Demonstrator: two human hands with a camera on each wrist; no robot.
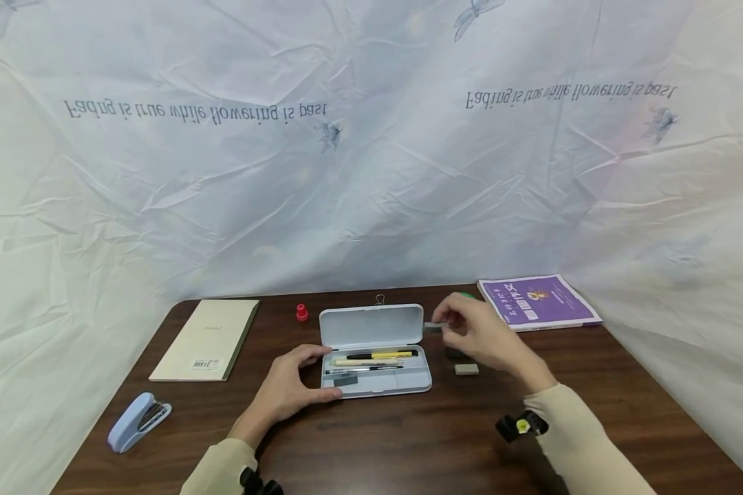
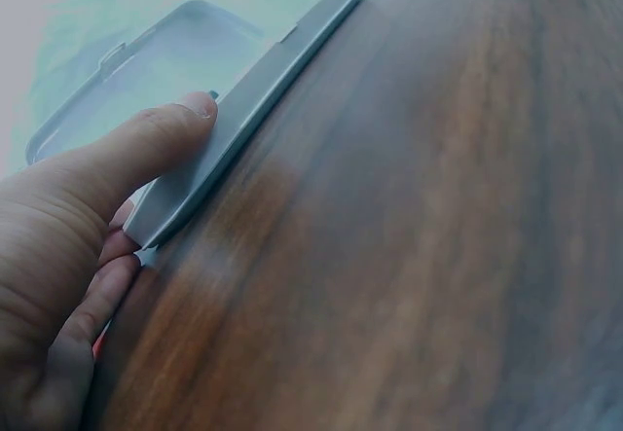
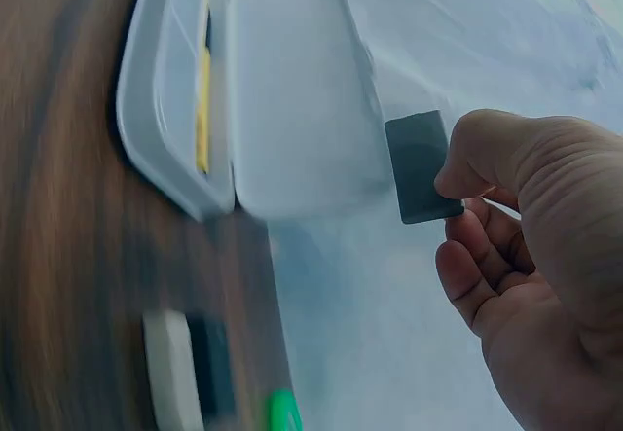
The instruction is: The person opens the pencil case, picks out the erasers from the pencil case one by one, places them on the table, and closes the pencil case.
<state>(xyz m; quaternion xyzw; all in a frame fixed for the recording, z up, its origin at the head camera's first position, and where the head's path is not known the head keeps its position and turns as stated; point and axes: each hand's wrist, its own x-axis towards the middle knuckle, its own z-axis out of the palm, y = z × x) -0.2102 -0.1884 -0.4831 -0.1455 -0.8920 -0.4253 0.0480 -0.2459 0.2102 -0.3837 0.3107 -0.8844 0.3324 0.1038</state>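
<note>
Left hand: left hand (image 1: pixel 287 385) grasps the left end of the pencil case (image 1: pixel 413 380), thumb on the near wall, fingers curled at the end.
Right hand: right hand (image 1: pixel 475 331) pinches a dark grey block (image 3: pixel 417 166) between thumb and fingers, raised just right of the open lid (image 1: pixel 371 326).
Case: flat on the brown table (image 1: pixel 396 447); inside, a yellow-and-black pen (image 1: pixel 385 355), two other pens and a small grey piece (image 1: pixel 345 380) near the front left corner.
Below right hand: pale eraser (image 1: pixel 466 369), a dark item just beside it.
Table left: blue stapler (image 1: pixel 137 421), cream notebook (image 1: pixel 207 340).
Beyond case: red piece (image 1: pixel 302 313) left; purple book (image 1: pixel 539 302) right.
</note>
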